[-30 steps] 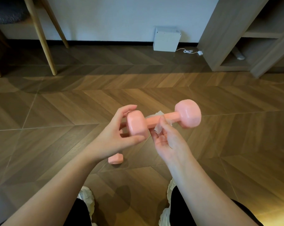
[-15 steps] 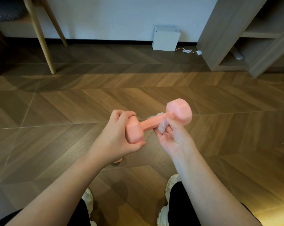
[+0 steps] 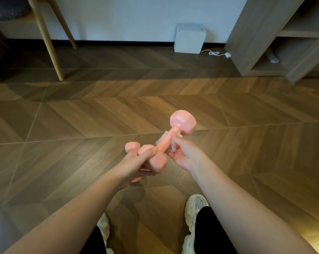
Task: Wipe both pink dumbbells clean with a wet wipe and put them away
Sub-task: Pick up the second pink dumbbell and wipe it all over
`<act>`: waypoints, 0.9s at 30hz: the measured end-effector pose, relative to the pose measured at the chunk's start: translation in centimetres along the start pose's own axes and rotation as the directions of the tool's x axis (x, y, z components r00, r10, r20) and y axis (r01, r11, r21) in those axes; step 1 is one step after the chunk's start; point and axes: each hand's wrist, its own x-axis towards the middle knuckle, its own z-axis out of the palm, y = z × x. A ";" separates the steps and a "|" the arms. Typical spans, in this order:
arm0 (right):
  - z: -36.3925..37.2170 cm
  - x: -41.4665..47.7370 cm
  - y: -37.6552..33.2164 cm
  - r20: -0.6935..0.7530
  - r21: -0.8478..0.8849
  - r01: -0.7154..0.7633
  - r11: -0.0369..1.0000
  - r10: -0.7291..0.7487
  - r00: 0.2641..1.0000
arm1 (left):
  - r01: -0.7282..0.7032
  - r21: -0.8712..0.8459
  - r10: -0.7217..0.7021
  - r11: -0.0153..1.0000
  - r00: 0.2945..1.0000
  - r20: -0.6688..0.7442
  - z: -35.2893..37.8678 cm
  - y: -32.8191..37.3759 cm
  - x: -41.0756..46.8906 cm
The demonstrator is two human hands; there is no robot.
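I hold one pink dumbbell [image 3: 183, 121] above the floor, tilted so that its far head points up and away. My left hand [image 3: 136, 166] grips its near head, fingers curled over the top. My right hand [image 3: 185, 154] pinches a thin white wet wipe [image 3: 173, 147] around the handle, just below the far head. The second pink dumbbell [image 3: 131, 146] lies on the wooden floor behind my left hand. Only one head and a sliver under my wrist show.
A white box [image 3: 189, 41] with a white cable [image 3: 217, 53] stands against the wall. An open wooden shelf unit [image 3: 261, 43] is at the back right. Wooden chair legs [image 3: 48, 44] are at the back left. My white shoes [image 3: 196, 208] are on the floor below my arms.
The dumbbell has swung from lying across to pointing away from me. My left hand has closed over the near head. My right hand has slid the wipe along the handle towards the far head.
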 end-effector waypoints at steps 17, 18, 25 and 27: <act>-6.4 22.9 8.5 -0.284 -0.640 -0.357 0.680 0.223 0.933 | 0.447 0.447 -0.267 0.775 0.872 -0.410 -9.4 -9.9 19.8; -6.5 23.8 9.1 -0.296 -0.642 -0.376 0.668 0.236 0.926 | 0.454 0.445 -0.273 0.772 0.869 -0.413 -9.7 -10.3 20.9; -8.4 27.8 11.7 -0.327 -0.594 -0.406 0.695 0.252 0.911 | 0.487 0.457 -0.327 0.744 0.862 -0.387 -11.8 -14.0 25.8; -8.4 28.3 11.8 -0.326 -0.572 -0.387 0.723 0.233 0.916 | 0.487 0.486 -0.326 0.726 0.866 -0.380 -12.1 -14.2 26.2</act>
